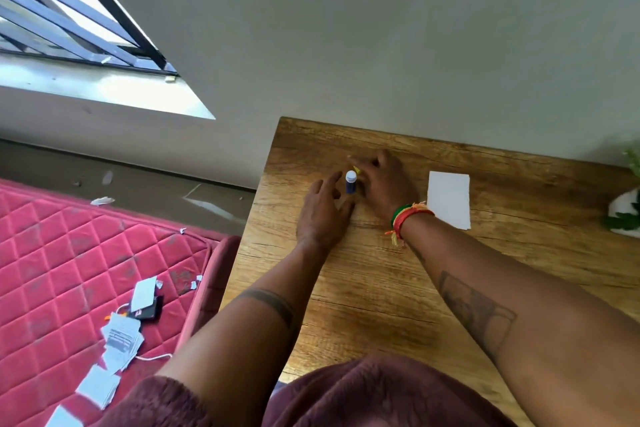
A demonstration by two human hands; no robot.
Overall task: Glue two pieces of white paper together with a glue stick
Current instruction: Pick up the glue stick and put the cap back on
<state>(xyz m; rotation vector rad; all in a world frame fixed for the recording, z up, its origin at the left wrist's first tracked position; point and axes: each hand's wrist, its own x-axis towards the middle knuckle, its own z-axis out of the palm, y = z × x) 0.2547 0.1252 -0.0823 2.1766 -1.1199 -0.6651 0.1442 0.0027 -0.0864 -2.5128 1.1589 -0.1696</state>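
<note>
A: Where is the glue stick [350, 182] sitting?

B: It is standing upright on the wooden table [381, 288], white cap up, blue body below, right between the two hands.

A: Is the left hand [320, 215] gripping it?

B: No. It is lying palm down with the fingers loosely spread, just left of the stick; the thumb is reaching toward the base, though I cannot tell whether it is touching.

A: And the right hand [384, 184]?

B: It is resting just right of the stick with fingers curled and parted. Something small and yellow [356, 169] is showing at its fingertips, but whether it is being pinched is unclear.

A: The paper?

B: A white paper [449, 199] is lying flat on the table, right of the right wrist with its coloured bracelet [405, 218], apart from both hands.
</note>
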